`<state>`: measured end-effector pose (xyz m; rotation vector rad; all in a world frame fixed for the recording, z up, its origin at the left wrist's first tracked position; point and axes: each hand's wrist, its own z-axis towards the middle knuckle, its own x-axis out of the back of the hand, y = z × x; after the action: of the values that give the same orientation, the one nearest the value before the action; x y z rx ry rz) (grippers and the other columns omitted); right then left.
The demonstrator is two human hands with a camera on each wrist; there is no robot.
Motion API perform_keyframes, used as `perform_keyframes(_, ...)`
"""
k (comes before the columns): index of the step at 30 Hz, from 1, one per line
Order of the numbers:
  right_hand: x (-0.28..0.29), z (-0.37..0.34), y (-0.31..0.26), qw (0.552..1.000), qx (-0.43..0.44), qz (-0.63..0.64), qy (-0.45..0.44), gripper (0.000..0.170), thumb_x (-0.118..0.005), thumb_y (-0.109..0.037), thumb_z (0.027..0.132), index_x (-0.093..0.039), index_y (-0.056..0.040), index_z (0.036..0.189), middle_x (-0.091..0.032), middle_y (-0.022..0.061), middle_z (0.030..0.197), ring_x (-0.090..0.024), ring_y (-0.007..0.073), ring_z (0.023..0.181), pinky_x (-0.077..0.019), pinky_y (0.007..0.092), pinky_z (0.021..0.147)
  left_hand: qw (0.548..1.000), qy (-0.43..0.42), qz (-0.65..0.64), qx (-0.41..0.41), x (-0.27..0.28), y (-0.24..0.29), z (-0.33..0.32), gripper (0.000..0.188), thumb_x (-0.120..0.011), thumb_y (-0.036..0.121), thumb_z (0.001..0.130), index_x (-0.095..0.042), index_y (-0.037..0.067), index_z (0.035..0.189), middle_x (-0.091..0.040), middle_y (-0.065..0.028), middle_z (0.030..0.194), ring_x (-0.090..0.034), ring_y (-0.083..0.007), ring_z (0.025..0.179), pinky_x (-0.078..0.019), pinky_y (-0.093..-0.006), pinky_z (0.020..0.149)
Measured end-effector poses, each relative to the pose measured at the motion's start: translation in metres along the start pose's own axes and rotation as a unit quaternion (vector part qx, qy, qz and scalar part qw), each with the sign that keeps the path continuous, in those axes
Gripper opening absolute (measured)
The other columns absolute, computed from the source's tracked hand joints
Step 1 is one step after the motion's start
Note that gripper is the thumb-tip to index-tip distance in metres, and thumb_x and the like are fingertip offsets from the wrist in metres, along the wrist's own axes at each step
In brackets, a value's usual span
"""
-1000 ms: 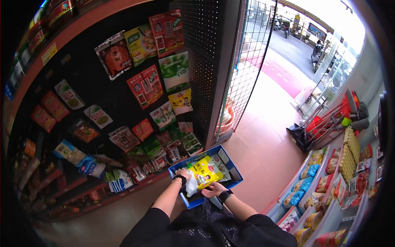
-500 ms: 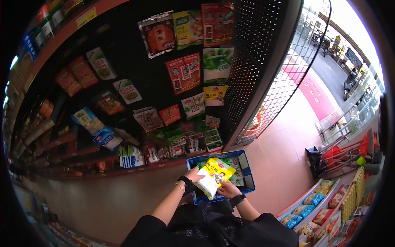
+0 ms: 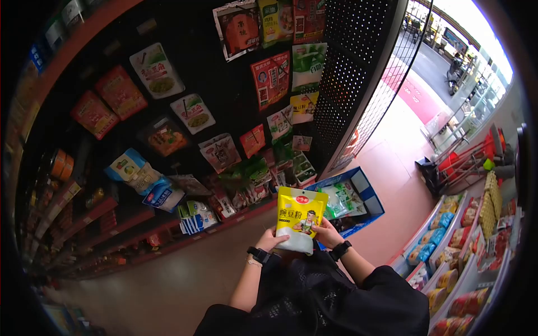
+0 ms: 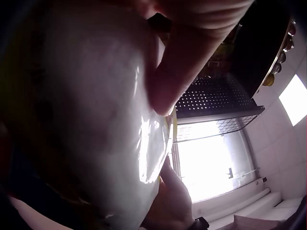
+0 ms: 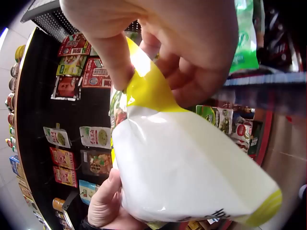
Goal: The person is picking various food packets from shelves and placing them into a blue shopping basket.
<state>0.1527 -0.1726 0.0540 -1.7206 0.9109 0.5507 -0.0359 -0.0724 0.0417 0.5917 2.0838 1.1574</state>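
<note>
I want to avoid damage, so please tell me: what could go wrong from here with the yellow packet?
The yellow packet looks glossy and could slip from the left hand and right hand. Most of it is beside the box, so it might land on the floor. Its wrapper is creased where the right hand's fingers pinch it; a hard pull might tear it.

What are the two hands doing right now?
Left hand: gripping the yellow-and-white plastic packet.
Right hand: pinching the same packet's other side.
</note>
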Motion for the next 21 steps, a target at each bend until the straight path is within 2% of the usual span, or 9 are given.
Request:
perform_keyframes(3, -0.035, 0.011, 0.040, 1.000, 0.012, -0.029, -0.001, 0.043, -0.051, 0.002, 0.073, -0.036, -0.0077, 0.112, -0.046, 0.0065, 0.107, -0.046, 0.0182, 0.097, -0.0375, 0.0335, 0.083, 0.995, 0.000, -0.075, 0.059, 0.040, 0.002, -0.035, 0.034, -0.063, 0.005, 0.065, -0.049, -0.003, 0.095, -0.056, -0.0093, 0.088, -0.055, -0.0163, 0.076, -0.0436, -0.0277, 0.071)
perform_keyframes(6, -0.051, 0.020, 0.075, 0.998, -0.018, -0.065, 0.005, 0.041, -0.050, 0.004, 0.073, -0.037, -0.0069, 0.110, -0.049, 0.0072, 0.104, -0.048, 0.0177, 0.094, -0.0387, 0.0320, 0.081, 0.995, 0.012, -0.068, 0.070, 0.072, 0.002, -0.065, 0.032, -0.061, 0.004, 0.066, -0.051, -0.001, 0.096, -0.056, -0.0085, 0.089, -0.055, -0.0155, 0.079, -0.0425, -0.0261, 0.072)
perform_keyframes(8, -0.062, 0.028, 0.090, 0.996, -0.037, -0.080, -0.005, 0.040, -0.049, 0.003, 0.074, -0.036, -0.0054, 0.110, -0.050, 0.0078, 0.103, -0.049, 0.0173, 0.093, -0.0390, 0.0307, 0.081, 0.998, 0.030, -0.042, 0.029, 0.088, 0.005, -0.078, 0.031, -0.061, 0.003, 0.066, -0.052, -0.001, 0.095, -0.057, -0.0078, 0.089, -0.055, -0.0149, 0.079, -0.0423, -0.0263, 0.072)
perform_keyframes(11, -0.085, 0.042, 0.098, 0.994, -0.051, -0.097, -0.021, 0.036, -0.049, 0.001, 0.075, -0.037, -0.0040, 0.109, -0.050, 0.0077, 0.101, -0.050, 0.0162, 0.092, -0.0398, 0.0291, 0.080, 0.996, 0.069, -0.049, -0.008, 0.110, -0.005, -0.085, 0.032, -0.061, 0.001, 0.064, -0.052, -0.001, 0.095, -0.057, -0.0068, 0.090, -0.055, -0.0143, 0.079, -0.0421, -0.0261, 0.072)
perform_keyframes(15, -0.092, 0.060, 0.105, 0.991, -0.066, -0.111, -0.043, 0.032, -0.048, -0.002, 0.077, -0.038, -0.0034, 0.107, -0.051, 0.0072, 0.100, -0.050, 0.0148, 0.090, -0.0410, 0.0271, 0.078, 0.995, 0.086, -0.051, -0.005, 0.125, -0.005, -0.088, 0.031, -0.061, -0.001, 0.064, -0.053, 0.000, 0.094, -0.057, -0.0061, 0.090, -0.055, -0.0141, 0.079, -0.0420, -0.0256, 0.072)
perform_keyframes(17, -0.095, 0.063, 0.103, 0.992, -0.054, -0.109, -0.030, 0.032, -0.049, -0.004, 0.077, -0.038, -0.0040, 0.107, -0.051, 0.0070, 0.100, -0.050, 0.0150, 0.090, -0.0409, 0.0281, 0.078, 0.993, 0.117, -0.009, -0.011, 0.129, -0.004, -0.081, 0.030, -0.061, -0.001, 0.063, -0.054, 0.000, 0.092, -0.057, -0.0061, 0.089, -0.055, -0.0142, 0.079, -0.0419, -0.0253, 0.072)
perform_keyframes(21, -0.104, 0.069, 0.085, 0.995, -0.044, -0.086, 0.006, 0.028, -0.050, -0.007, 0.077, -0.043, -0.0065, 0.104, -0.050, 0.0034, 0.100, -0.050, 0.0142, 0.089, -0.0402, 0.0297, 0.078, 0.993, 0.113, 0.036, -0.026, 0.129, 0.015, -0.063, 0.029, -0.063, -0.001, 0.062, -0.056, 0.000, 0.090, -0.058, -0.0053, 0.087, -0.055, -0.0125, 0.077, -0.0419, -0.0245, 0.071)
